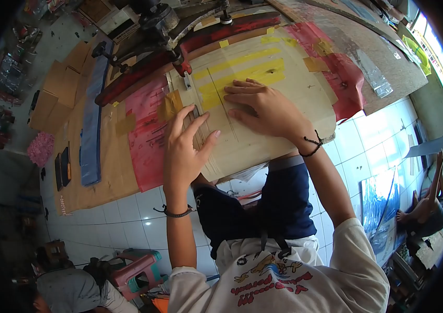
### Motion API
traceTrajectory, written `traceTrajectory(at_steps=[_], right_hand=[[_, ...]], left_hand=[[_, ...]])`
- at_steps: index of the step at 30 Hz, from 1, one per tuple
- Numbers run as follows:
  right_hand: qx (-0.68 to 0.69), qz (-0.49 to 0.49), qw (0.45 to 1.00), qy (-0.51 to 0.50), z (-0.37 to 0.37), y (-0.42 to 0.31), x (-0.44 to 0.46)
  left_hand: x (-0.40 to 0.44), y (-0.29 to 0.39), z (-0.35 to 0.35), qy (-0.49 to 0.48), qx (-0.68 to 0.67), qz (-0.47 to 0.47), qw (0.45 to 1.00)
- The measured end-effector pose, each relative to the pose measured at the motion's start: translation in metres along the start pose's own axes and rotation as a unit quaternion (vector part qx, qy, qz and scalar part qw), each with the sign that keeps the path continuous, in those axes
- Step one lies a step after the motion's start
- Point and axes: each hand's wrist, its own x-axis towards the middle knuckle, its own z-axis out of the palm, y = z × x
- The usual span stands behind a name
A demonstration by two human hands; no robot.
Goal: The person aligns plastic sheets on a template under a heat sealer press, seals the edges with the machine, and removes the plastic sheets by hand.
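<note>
My left hand point(187, 143) lies with its fingers spread at the left part of a pale board point(278, 125), fingertips beside thin dark lines or strips along that side. My right hand point(268, 110) rests flat on the same board, its fingers stretched over strips of yellow tape point(260, 72). Neither hand grips anything that I can see. Just beyond my left fingertips a small metal piece point(187, 81) sits on the board, below the red tip point(182, 67) of a machine. Pink-red sheeting point(151, 135) lies to the left of the board.
A dark machine point(159, 23) with a red bar point(138, 78) spans the table's far side. On the left lie a long blue strip point(94, 125) and cardboard point(62, 94). Red sheeting point(344, 78) covers the right side. A person point(432, 208) sits at far right; another point(70, 289) is lower left.
</note>
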Motion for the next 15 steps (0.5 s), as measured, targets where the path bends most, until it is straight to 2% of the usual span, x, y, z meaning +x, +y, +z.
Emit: traceTrajectory(at_steps=[8, 15], right_hand=[[-0.004, -0.025, 1.0, 0.013, -0.0006, -0.0007, 0.0015], [-0.005, -0.007, 1.0, -0.008, -0.0027, -0.0018, 0.0015]], left_hand=[[-0.0014, 0.0026, -0.0022, -0.001, -0.007, -0.001, 1.0], [-0.0016, 0.0013, -0.0014, -0.001, -0.011, -0.004, 1.0]])
